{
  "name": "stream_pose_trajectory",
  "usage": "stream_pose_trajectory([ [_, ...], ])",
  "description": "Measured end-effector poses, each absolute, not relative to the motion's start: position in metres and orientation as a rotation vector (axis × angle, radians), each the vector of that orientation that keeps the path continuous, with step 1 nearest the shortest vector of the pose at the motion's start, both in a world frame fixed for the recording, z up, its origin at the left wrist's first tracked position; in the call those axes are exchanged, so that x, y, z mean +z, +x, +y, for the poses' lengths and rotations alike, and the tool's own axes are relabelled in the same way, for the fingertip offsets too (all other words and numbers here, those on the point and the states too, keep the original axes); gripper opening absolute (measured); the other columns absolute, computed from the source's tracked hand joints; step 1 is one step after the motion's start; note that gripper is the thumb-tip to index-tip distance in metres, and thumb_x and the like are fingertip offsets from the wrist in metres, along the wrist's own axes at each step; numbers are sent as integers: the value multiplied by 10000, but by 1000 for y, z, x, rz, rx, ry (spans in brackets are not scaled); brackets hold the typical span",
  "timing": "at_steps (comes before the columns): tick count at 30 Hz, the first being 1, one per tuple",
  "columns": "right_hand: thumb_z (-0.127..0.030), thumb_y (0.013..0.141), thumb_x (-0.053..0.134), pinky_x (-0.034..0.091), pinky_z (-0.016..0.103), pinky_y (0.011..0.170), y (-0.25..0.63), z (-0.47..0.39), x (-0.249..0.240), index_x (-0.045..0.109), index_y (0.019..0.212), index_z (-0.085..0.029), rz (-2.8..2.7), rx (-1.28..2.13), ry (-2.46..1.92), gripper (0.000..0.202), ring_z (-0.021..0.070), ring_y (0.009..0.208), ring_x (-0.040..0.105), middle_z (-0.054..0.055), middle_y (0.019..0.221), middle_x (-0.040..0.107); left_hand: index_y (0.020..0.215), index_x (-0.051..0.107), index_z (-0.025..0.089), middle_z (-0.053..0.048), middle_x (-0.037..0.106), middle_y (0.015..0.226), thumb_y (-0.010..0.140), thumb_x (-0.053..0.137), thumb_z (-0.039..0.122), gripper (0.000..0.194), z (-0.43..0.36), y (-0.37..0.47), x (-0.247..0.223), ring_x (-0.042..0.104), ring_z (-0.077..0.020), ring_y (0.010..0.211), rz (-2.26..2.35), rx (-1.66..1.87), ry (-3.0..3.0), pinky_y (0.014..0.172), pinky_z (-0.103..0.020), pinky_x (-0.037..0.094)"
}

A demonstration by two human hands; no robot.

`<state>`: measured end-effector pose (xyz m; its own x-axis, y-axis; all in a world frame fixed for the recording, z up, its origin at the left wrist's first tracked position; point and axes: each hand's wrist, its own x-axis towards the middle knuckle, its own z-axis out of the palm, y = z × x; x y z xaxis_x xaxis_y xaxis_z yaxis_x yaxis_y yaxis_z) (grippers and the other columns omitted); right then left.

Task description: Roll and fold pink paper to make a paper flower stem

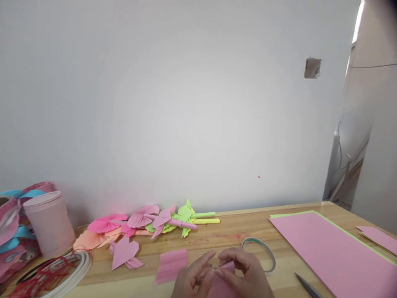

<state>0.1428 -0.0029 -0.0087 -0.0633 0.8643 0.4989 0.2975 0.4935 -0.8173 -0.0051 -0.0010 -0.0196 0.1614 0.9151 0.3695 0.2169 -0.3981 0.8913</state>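
Observation:
At the bottom middle, my left hand point(198, 276) and my right hand point(243, 273) pinch a piece of pink paper point(221, 287) between thumbs and fingers. Its lower part runs out of view. To the left of my hands lies a pleated pink paper point(171, 266) with fine parallel folds. A folded pink paper heart point(125, 253) with small wings sits farther left. Just beyond my right hand stands a ring of tape point(273, 256), partly hidden behind the fingers.
Finished paper fans point(144, 216) with rolled stems lie along the wall. On the left are a pink canister point(49, 225), a colourful bag point(15, 252) and white hoops point(81, 275) with red netting. Pink sheets point(338, 252) and a dark pointed blade point(307, 285) are at right.

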Motion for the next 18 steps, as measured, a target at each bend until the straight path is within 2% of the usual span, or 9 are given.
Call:
stream_pose_trajectory([
  [4, -235, 581, 631, 486, 222, 523, 143, -1, -11, 615, 717, -165, -1528, 774, -989, 154, 166, 580, 601, 50, 635, 649, 878, 631, 202, -18, 697, 586, 638, 552, 300, 271, -1, -5, -19, 630, -165, 682, 1086, 1319, 1707, 603, -175, 477],
  [8, -234, 590, 623, 474, 207, 515, 146, -1, -10, 617, 701, -185, -1461, 914, -951, 121, 155, 566, 600, 23, 597, 647, 860, 640, 193, -52, 710, 736, 630, 554, 314, 274, -2, -6, -17, 626, -183, 741, 1134, 1301, 1695, 609, -178, 482],
  [15, -299, 673, 554, 448, 214, 519, 150, -3, -4, 600, 792, -190, -1474, 1008, -917, 167, 146, 580, 584, 26, 619, 653, 857, 639, 193, -42, 705, 683, 628, 563, 306, 266, -2, -8, -14, 625, -177, 728, 1146, 1311, 1664, 625, -180, 469],
  [18, -266, 642, 596, 461, 232, 568, 148, -1, -8, 581, 827, -201, -1445, 1101, -840, 197, 154, 632, 601, 29, 668, 668, 874, 617, 173, -34, 700, 619, 626, 566, 312, 289, -1, -7, -14, 626, -169, 632, 1102, 1297, 1626, 561, -190, 469],
])
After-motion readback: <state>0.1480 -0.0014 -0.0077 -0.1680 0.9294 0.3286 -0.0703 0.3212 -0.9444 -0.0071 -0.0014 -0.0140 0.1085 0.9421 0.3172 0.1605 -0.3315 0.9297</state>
